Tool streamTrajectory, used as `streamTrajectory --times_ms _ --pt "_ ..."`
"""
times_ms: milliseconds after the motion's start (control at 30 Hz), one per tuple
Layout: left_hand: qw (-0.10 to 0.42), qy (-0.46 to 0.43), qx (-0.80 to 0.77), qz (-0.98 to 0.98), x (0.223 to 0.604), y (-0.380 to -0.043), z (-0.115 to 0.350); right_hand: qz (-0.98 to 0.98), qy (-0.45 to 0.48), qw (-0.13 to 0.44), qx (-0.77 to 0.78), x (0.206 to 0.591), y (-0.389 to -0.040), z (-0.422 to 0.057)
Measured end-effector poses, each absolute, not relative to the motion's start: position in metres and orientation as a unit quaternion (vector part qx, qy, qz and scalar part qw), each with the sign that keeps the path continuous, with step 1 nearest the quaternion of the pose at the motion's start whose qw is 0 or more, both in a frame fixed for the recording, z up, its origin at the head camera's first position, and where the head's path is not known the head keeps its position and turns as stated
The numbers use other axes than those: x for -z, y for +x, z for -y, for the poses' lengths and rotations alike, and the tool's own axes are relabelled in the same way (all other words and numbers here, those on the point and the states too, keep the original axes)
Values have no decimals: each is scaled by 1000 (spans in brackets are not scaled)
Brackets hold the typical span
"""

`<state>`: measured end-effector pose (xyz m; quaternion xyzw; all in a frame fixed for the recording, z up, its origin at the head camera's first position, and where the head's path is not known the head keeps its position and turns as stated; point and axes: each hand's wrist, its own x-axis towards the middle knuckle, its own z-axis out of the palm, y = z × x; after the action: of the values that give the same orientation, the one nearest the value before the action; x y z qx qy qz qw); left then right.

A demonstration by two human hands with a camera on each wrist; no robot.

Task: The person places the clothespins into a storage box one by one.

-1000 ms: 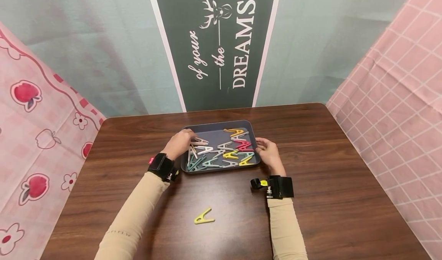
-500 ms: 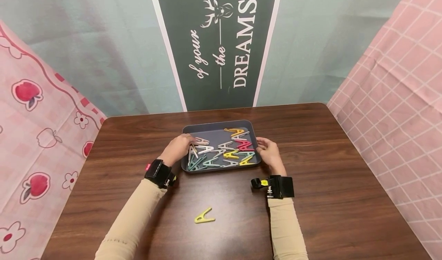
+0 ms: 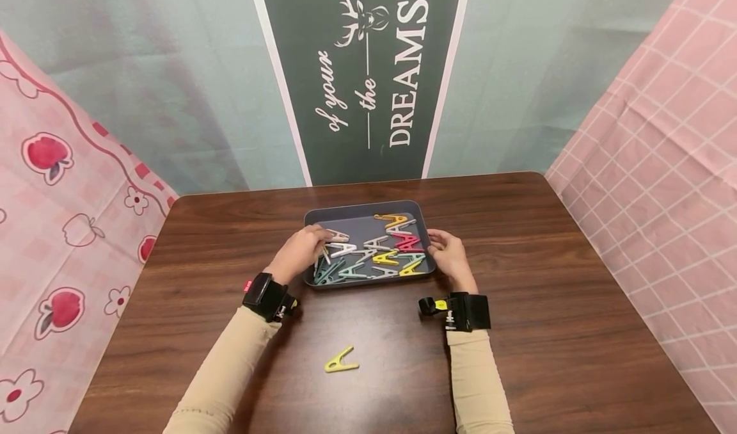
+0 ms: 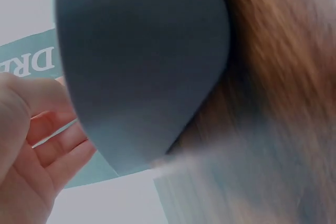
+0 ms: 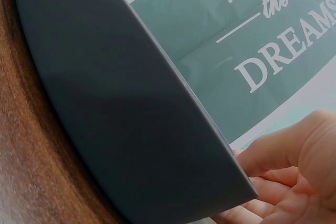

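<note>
A dark grey tray (image 3: 345,212) holds several plastic spring clips, among them a red clip (image 3: 407,242) and a yellow clip (image 3: 384,257). My left hand (image 3: 299,249) reaches over the tray's left rim, fingers down among the clips beside a peach clip (image 3: 338,236) and a white clip (image 3: 343,249). In the left wrist view the tray wall (image 4: 142,66) hides those fingertips, so a grip on any clip cannot be seen. My right hand (image 3: 449,256) holds the tray's right side, thumb at the rim in the right wrist view. A yellow-green clip (image 3: 341,361) lies on the table.
The wooden table (image 3: 518,242) extends on all sides of the tray. Behind it hangs a green and grey curtain (image 3: 219,101) with lettering. Pink cloths (image 3: 662,133) hang at both sides.
My left hand has drawn slightly toward me and then right, lower over the clips at the tray's left end. The right hand and the tray have stayed in place.
</note>
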<state>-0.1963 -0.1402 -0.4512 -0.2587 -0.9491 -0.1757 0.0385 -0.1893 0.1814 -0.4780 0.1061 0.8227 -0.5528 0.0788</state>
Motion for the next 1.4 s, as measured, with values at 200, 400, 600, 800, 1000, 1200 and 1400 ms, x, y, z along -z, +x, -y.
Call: streamTrajectory --times_ms 200,400,600,800,1000,1200,1400 --pt "68 -278 177 942 451 -182 136 -823 105 82 552 477 -190 -181" --pt "76 -293 215 928 455 -161 124 -824 109 84 549 477 -190 -182" --pt "102 -312 228 917 455 -143 113 -825 104 87 549 479 -190 -183" --pt "105 -331 238 907 452 -129 109 -824 105 88 549 479 -191 -183" --pt "114 -334 251 901 451 -117 108 -824 106 91 549 476 -191 -183" --pt "97 -342 258 898 450 -102 109 -822 107 92 551 475 -192 -183" --pt "78 -345 256 900 456 -86 111 -827 103 85 546 477 -191 -182"
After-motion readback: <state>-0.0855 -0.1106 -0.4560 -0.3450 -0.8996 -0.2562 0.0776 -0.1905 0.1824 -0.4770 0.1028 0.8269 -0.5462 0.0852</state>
